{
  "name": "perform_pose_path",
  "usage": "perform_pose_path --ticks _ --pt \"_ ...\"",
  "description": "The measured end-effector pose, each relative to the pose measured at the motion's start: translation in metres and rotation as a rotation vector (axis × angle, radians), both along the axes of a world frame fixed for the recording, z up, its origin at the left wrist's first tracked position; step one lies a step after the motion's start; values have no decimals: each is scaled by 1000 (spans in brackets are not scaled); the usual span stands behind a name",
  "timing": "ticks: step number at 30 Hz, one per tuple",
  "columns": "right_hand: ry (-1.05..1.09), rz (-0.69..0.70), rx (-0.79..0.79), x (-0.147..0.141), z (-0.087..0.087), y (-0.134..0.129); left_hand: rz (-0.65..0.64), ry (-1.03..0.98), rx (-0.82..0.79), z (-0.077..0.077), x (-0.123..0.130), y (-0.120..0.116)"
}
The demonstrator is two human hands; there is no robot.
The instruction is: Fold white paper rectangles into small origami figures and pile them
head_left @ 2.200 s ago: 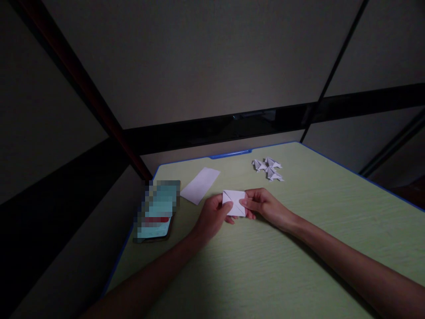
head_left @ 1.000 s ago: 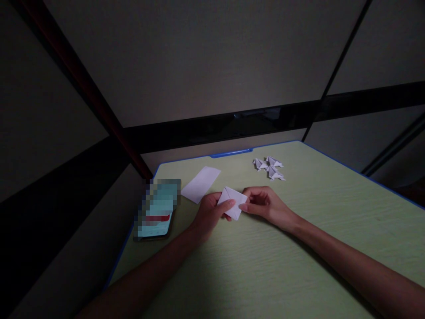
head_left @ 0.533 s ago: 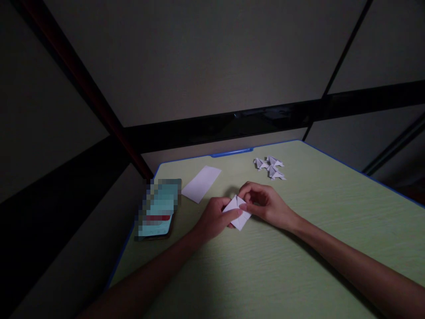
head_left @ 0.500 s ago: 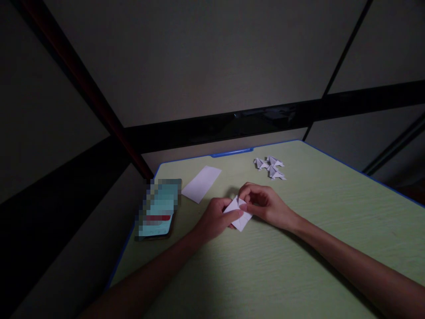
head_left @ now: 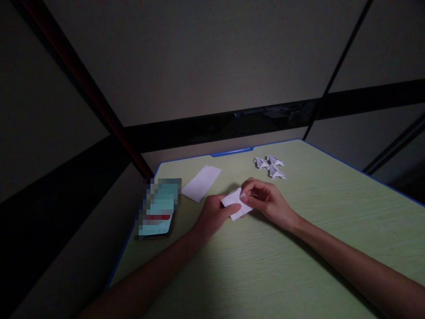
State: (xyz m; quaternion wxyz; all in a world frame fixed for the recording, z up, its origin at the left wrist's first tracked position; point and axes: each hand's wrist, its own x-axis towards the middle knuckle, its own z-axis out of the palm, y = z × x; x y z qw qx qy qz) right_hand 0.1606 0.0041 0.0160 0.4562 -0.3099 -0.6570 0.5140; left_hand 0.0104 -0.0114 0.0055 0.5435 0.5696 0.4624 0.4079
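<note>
A small folded white paper (head_left: 235, 205) is held between both hands above the green table (head_left: 318, 266). My left hand (head_left: 214, 217) grips its left side, thumb lying on top and fingers underneath. On its upper right edge, my right hand (head_left: 264, 199) pinches the paper between thumb and curled fingers. The underside of the paper and some fingertips are hidden. Beyond my right hand lie three folded paper figures (head_left: 274, 170), grouped close together.
A flat white paper sheet (head_left: 202, 183) lies behind my left hand. To its left rests a phone (head_left: 159, 210) with a lit, partly blurred screen. A blue bar (head_left: 232, 152) sits at the table's back edge, near the panelled wall (head_left: 206, 66).
The folded paper has turned between my hands and its lower corner has shifted left and up. My left hand has moved slightly up; my right hand still pinches the paper.
</note>
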Motion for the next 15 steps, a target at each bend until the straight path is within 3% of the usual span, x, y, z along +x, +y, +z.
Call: perform_pose_path --ticks 4,8,12,15 --pt "-121 -108 247 3 -1 1 36 -107 -83 4 3 -1" --pt "-247 -127 394 6 0 -2 52 -136 -125 6 4 -2" --pt "-344 -118 376 5 5 -7 111 -160 -97 3 4 -1" --pt "-313 -151 231 3 8 -9 160 -124 -35 0 6 -1"
